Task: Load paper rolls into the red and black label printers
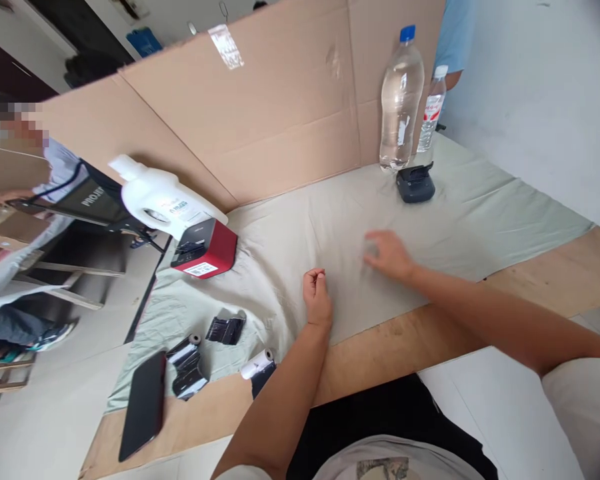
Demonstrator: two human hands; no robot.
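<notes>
Left hand: your left hand (317, 298) rests fisted on the grey cloth (290, 247).
Right hand: your right hand (387, 253) lies flat on it, fingers spread, holding nothing.

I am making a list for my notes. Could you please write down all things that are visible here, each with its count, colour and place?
cloth: 1, pale grey-green, spread over the wooden table
cardboard wall: 1, brown, standing behind the cloth
label printer: 1, red and black, left on the cloth
jug: 1, white, behind the printer
water bottles: 2, clear, far right by the cardboard
small device: 1, dark grey, before the bottles
phone: 1, black, near left table edge
paper rolls: about 2, white and black, beside the phone
seated person: 1, far left
left hand: closed, on the cloth
right hand: blurred, over the cloth
</notes>
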